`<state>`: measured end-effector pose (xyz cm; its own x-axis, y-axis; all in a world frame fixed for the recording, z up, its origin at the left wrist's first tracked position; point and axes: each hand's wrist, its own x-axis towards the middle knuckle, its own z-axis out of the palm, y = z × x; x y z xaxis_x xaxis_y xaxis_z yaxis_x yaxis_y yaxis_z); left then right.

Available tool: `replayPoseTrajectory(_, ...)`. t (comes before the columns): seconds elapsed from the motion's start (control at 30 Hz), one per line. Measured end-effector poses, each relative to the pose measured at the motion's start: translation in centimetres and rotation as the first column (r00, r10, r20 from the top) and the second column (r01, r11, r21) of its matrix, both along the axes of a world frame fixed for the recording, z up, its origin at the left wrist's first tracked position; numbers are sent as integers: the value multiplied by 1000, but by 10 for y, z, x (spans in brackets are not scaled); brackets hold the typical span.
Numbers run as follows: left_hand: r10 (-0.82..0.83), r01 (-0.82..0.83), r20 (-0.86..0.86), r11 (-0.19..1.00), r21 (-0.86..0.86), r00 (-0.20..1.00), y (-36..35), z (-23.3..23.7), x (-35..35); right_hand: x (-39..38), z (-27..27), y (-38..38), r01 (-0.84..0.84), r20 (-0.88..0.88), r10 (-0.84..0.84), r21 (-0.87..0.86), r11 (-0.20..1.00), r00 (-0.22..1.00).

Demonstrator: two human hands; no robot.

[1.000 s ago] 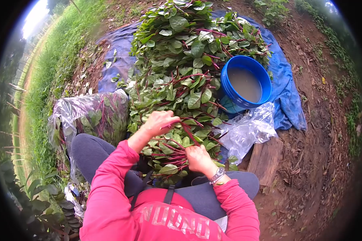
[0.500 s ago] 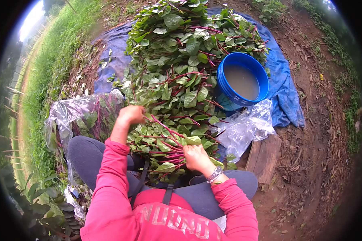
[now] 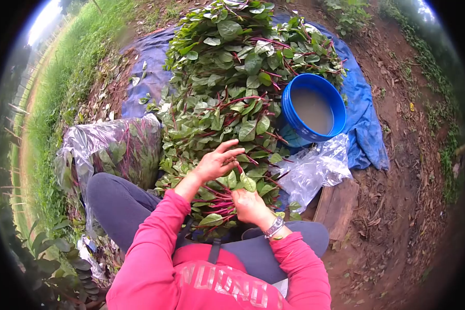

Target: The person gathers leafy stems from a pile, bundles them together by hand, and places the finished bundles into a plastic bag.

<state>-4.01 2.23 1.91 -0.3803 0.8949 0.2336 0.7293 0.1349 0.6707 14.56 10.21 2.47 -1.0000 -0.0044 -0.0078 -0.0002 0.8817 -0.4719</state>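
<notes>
r hand (image 3: 249,207) is clamping a bunch of stems (image 3: 220,205) by the pile (image 3: 217,98); l hand (image 3: 211,166) is hanging over leaves, fingers apart. good bunching is prob needing firm grip w/o crushing, ends lining up.

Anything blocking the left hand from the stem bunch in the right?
Nothing solid visible: only a few leaves between the open left hand and the stem bunch gripped by the right hand.

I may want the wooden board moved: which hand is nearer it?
Right: the right hand grips stems left of the wooden board; the left hand is farther off, over the leaves.
</notes>
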Motion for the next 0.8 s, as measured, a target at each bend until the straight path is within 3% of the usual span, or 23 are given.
replayPoseTrajectory(0.07, -16, 17, 62, 999, -29, 998, 9, -26, -5, 3, -6, -1, -21, 20, 21, 23, 1000, 1000)
replayPoseTrajectory(0.13, -35, 44, 128, 997, -67, 991, 14, -23, -1, 4, -7, 0, -19, -19, 20, 35, 999, 1000)
replayPoseTrajectory(0.2, 184, -172, 385, 983, -66, 904, 14, -14, 10, 4, -6, 3, 26, -1, -26, 3, 1000, 1000)
replayPoseTrajectory(0.27, 181, -345, 656, 929, 130, 733, 13, -3, 17, 4, -8, 6, 74, 92, -67, -69, 995, 993)
replayPoseTrajectory(0.3, 253, -532, 775, 837, 125, 579, 10, 17, 11, 3, -10, 6, 117, 182, -91, -134, 984, 979)
replayPoseTrajectory(0.33, 205, -700, 907, 703, 124, 367, 4, 26, -8, 4, -15, 6, 122, 180, -96, -140, 983, 979)
replayPoseTrajectory(0.37, 85, -839, 964, 516, 172, 250, 3, 42, -27, 5, -21, 6, 93, 191, -61, -160, 983, 980)
replayPoseTrajectory(0.4, 50, -851, 959, 475, 221, 277, -4, 72, -38, 6, -24, 6, 58, 203, -22, -174, 983, 979)
replayPoseTrajectory(0.47, 338, -776, 730, 480, 410, 595, -20, 122, -65, 6, -24, 8, 72, 183, -43, -153, 986, 982)
replayPoseTrajectory(0.5, 401, -648, 511, 510, 565, 761, -30, 142, -85, 6, -23, 8, 75, 121, -59, -131, 989, 991)
replayPoseTrajectory(0.53, 425, -587, 406, 568, 576, 809, -41, 165, -108, 7, -23, 5, 79, 63, -72, -116, 990, 995)
replayPoseTrajectory(0.57, 644, -548, 121, 519, 657, 755, -47, 175, -130, 4, -18, 5, 61, 99, -52, -95, 994, 994)
replayPoseTrajectory(0.6, 799, -471, -162, 490, 734, 579, -53, 182, -149, 4, -19, 4, 56, 99, -47, -101, 993, 994)
replayPoseTrajectory(0.63, 801, -473, -167, 492, 731, 575, -62, 184, -161, 5, -19, 1, 49, 89, -41, -81, 996, 995)
replayPoseTrajectory(0.7, 845, -605, -453, 525, 598, 285, -70, 186, -191, 0, -14, 4, 27, 28, -26, -48, 998, 999)
replayPoseTrajectory(0.77, 710, -744, -704, 475, 469, 9, -64, 175, -209, -2, -17, 4, 33, 23, -33, -17, 999, 999)
replayPoseTrajectory(0.8, 696, -727, -348, 685, 56, 628, -66, 150, -196, -2, -16, 4, 28, 12, -28, -20, 999, 1000)
